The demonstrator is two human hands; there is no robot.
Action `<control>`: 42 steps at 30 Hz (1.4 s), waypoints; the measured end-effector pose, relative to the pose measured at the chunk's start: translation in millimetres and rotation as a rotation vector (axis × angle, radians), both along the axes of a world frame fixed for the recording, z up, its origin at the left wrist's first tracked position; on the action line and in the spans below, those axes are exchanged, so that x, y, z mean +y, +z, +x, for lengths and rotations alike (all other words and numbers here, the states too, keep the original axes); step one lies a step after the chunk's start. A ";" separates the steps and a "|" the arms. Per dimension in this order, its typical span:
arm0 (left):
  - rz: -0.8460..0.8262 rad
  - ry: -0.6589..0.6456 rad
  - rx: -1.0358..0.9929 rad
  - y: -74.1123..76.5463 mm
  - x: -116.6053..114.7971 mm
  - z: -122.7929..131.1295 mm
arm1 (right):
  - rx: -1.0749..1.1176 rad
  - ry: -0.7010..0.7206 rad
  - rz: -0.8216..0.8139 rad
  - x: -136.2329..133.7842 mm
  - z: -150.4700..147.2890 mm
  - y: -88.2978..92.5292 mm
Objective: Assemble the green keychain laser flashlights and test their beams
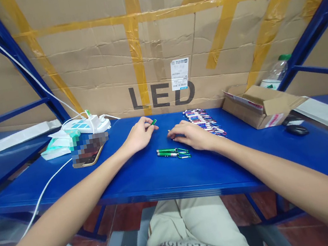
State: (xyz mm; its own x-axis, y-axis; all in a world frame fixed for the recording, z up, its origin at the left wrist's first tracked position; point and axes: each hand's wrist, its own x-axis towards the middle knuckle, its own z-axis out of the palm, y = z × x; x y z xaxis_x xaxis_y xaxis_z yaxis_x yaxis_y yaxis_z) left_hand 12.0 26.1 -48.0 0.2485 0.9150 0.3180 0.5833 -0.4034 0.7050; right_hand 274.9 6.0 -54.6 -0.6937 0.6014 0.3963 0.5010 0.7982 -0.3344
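Observation:
My left hand (139, 134) rests on the blue shelf top (147, 176) and pinches a small green piece (153, 122) between its fingertips. My right hand (191, 135) lies palm down beside it, fingers curled over a thin silvery thing that I cannot make out. Two green keychain flashlights (173, 153) with carabiner clips lie side by side just in front of my right hand. A row of several more flashlights (203, 119) in mixed colours lies behind my right hand.
An open cardboard box (261, 110) stands at the right, with a plastic bottle (275, 74) behind it and a black mouse (296, 130) beside it. At the left lie a phone (89, 153), a white power strip (86, 125) with cable, and packets (59, 144).

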 end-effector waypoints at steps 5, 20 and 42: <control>-0.072 0.033 -0.068 -1.5 0.0 1.4 | 0.067 -0.018 -0.146 2.9 1.5 -1.1; -0.025 0.008 -0.033 -7.8 4.0 1.6 | 0.154 -0.017 -0.291 1.7 4.1 5.7; -0.031 -0.026 -0.058 -5.2 1.1 4.0 | -0.119 -0.157 0.146 17.1 11.0 -10.2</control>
State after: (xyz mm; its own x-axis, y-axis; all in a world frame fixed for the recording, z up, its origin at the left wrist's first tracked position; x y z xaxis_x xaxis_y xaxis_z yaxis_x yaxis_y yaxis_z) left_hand 16.0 27.2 -53.2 0.2541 0.9182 0.3038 0.5309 -0.3950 0.7497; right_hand 285.9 23.1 -64.8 -0.6436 0.6478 0.4076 0.6516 0.7431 -0.1523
